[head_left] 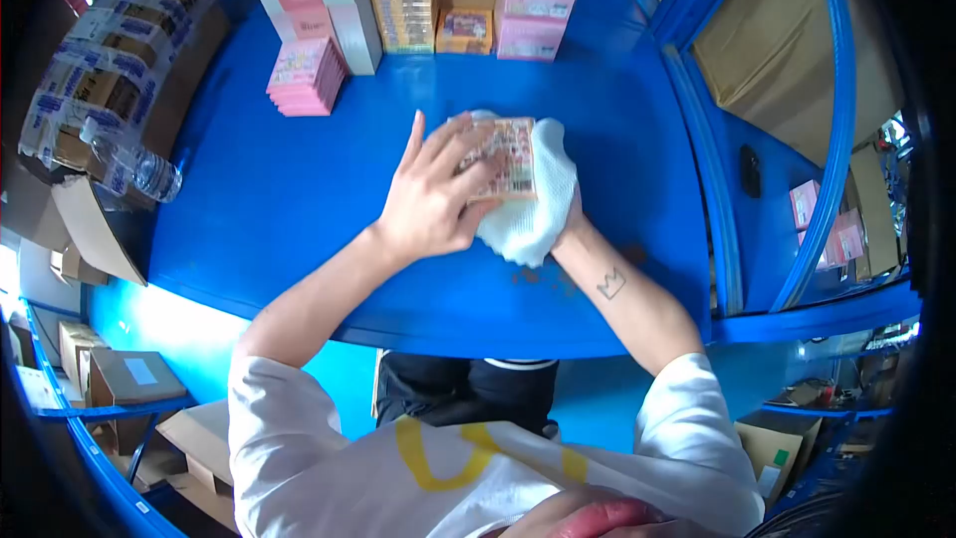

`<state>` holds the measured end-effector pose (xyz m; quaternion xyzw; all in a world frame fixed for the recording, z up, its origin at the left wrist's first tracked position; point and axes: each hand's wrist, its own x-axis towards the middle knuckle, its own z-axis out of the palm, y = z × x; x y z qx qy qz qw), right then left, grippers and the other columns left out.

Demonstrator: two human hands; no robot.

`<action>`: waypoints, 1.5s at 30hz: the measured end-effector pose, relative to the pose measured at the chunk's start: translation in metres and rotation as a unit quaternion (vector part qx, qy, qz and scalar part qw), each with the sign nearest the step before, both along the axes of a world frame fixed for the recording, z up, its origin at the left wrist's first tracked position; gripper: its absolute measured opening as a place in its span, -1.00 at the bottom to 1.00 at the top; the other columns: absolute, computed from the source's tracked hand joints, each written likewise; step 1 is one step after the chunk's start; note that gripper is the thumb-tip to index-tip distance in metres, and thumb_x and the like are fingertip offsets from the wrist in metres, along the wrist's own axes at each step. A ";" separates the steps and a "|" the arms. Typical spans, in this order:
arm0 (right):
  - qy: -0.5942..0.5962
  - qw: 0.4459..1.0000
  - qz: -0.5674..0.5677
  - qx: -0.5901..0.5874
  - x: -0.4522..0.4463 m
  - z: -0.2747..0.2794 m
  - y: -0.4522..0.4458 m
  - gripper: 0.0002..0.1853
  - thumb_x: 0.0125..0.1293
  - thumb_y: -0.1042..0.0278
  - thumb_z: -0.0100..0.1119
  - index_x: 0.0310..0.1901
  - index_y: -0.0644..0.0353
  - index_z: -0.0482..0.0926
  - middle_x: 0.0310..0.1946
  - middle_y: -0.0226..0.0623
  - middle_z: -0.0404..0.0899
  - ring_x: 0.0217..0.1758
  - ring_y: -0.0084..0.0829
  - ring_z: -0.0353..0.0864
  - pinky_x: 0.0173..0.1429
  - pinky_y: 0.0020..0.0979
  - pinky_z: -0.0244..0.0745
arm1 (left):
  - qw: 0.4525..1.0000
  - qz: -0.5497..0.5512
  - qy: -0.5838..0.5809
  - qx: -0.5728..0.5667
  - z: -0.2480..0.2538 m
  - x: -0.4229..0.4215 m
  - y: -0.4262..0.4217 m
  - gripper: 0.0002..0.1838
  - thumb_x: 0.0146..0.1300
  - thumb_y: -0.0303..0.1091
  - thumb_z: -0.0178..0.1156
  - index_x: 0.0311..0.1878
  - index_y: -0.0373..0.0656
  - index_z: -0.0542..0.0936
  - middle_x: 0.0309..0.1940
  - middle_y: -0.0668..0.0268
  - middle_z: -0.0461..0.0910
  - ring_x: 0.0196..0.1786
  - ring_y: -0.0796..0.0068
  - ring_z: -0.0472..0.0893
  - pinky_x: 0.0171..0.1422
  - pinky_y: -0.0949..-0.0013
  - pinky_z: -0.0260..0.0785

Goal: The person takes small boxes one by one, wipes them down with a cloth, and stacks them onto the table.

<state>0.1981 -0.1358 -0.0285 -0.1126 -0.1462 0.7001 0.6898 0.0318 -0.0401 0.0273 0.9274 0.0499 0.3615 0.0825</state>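
A small flat box with a colourful printed face [516, 154] is held above the blue table [259, 189], near its middle. Behind and below the box a pale, light-blue cloth [533, 227] covers most of my right hand [570, 211], which supports the box through the cloth. My left hand [433, 189] lies over the left side of the box, its fingers spread across the printed face and its thumb near the lower edge. The fingers of my right hand are hidden by the cloth and the box.
Pink boxes [307, 77] are stacked at the back left, beside tall white-and-pink boxes [354, 30]. Yellow boxes [401, 0] and more pink boxes [538, 0] stand behind. A plastic bottle [154, 174] lies by a taped carton [119, 60]. Blue frame bars [702, 169] edge the right side.
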 end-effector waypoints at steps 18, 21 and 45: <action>-0.143 0.962 -0.114 -0.202 -0.006 0.037 0.003 -0.43 0.45 -0.12 -0.14 0.30 0.13 0.33 0.08 -0.10 0.53 0.01 -0.27 0.58 -0.06 -0.12 0.50 | 0.678 -0.072 -0.178 -0.709 0.012 -0.004 0.015 -0.60 0.27 -0.14 0.35 0.01 -0.24 0.58 -0.06 -0.07 0.49 0.27 0.17 0.46 0.31 0.04 0.41; -0.203 0.957 -0.107 -0.178 -0.010 0.035 0.002 -0.41 0.45 -0.16 -0.15 0.31 0.10 0.33 0.14 -0.10 0.50 0.07 -0.24 0.55 -0.02 -0.07 0.49 | 0.840 0.068 -0.037 -0.537 0.029 -0.005 0.006 -0.59 0.25 -0.25 0.34 0.11 -0.22 0.56 0.07 -0.03 0.50 0.20 0.12 0.52 0.27 0.10 0.42; -0.202 0.968 -0.041 -0.142 0.007 0.028 0.013 -0.46 0.35 -0.18 0.14 0.21 -0.01 0.47 0.06 -0.23 0.58 0.06 -0.25 0.61 0.08 -0.02 0.60 | 0.913 0.211 -0.050 0.346 0.149 0.047 0.156 -0.71 0.17 -0.39 0.33 -0.01 0.02 0.72 -0.10 0.40 0.74 -0.14 0.42 0.70 0.05 0.36 0.45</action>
